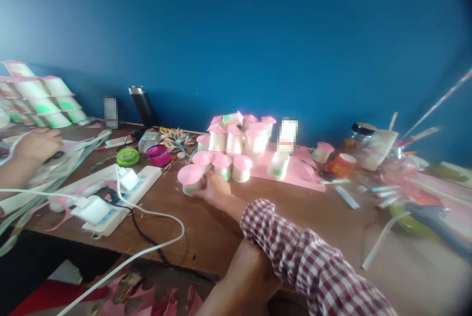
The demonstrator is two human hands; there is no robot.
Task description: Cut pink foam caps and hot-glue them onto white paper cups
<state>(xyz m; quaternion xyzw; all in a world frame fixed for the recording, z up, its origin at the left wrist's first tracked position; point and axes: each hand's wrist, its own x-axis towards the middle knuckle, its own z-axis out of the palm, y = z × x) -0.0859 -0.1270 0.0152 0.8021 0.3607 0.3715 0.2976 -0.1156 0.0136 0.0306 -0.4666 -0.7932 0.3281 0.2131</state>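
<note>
My right hand (214, 188), in a checked sleeve, reaches across to the left. Its fingers are closed round a white paper cup (191, 189) topped with a pink paper disc (190, 175), at the near left of the cup group. Close behind stand other pink-topped cups (241, 167), and more are stacked in a pile (234, 139). One cup lies on its side on top (232, 119). An uncovered paper cup (278, 166) stands on pink paper (302, 178). Below the sleeve, what seems to be my left hand (256, 264) is partly covered; its fingers are hidden.
Another person's hand (39, 144) is at far left, before a taller cup stack (44, 97). A power strip (118, 198) with white cables lies left of me. A black flask (142, 104) leans on the wall. Jars (363, 131) and pens crowd the right.
</note>
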